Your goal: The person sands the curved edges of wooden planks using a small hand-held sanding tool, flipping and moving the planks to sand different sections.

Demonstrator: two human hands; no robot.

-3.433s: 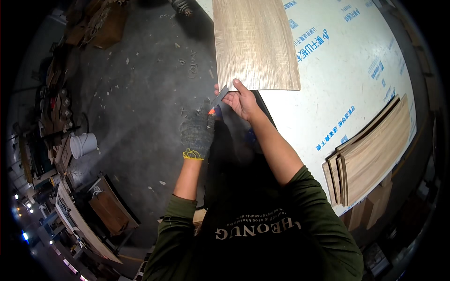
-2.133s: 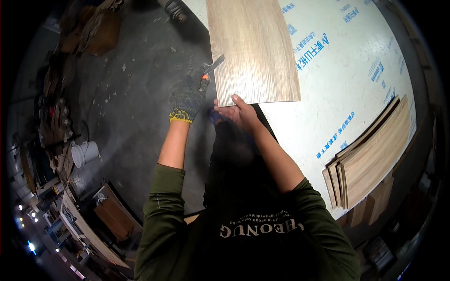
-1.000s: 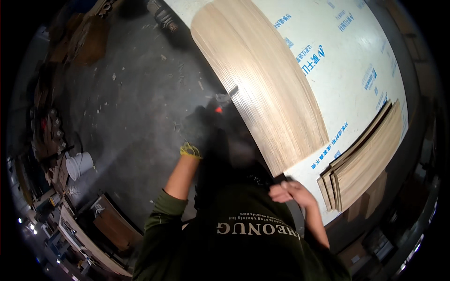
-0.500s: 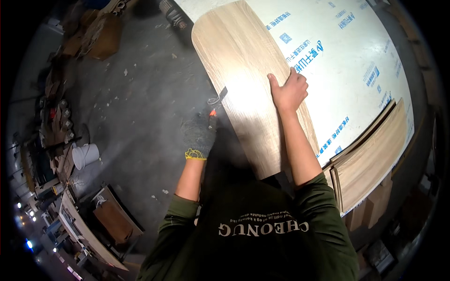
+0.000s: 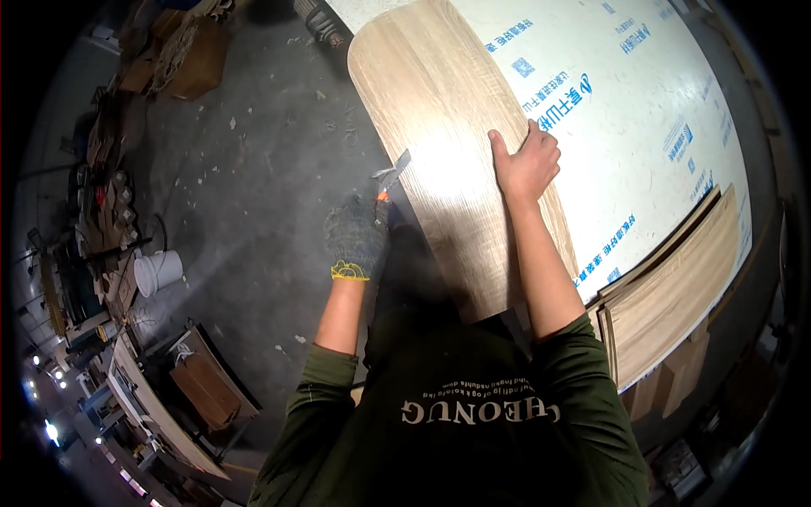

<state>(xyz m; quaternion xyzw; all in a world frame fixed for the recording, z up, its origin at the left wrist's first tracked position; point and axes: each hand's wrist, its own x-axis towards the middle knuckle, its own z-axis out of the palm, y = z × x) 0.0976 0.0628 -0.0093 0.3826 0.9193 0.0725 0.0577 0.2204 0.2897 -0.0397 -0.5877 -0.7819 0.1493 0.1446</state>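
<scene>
A long wood-grain board (image 5: 431, 110) with rounded far corners lies lengthwise before me, its near end by my body. My left hand (image 5: 356, 230), in a dark grey work glove with a yellow cuff, is closed around a flat-bladed hand tool (image 5: 394, 174). The tool has a grey blade and a bit of orange near the grip; the blade meets the board's left edge. Its handle is mostly hidden in the glove. My bare right hand (image 5: 530, 167) holds the board's right edge, thumb on the top face and fingers curled at the rim.
Beneath the board is a white sheet (image 5: 634, 110) with blue print. Several curved wood-grain panels (image 5: 672, 279) are stacked at its right end. Left on the grey floor stand a white bucket (image 5: 158, 273) and a brown box (image 5: 205, 390); cardboard (image 5: 194, 59) lies far left.
My left hand was smeared by motion and now shows more sharply, slightly farther up with the tool still at the board's left edge. My right hand keeps its hold on the board.
</scene>
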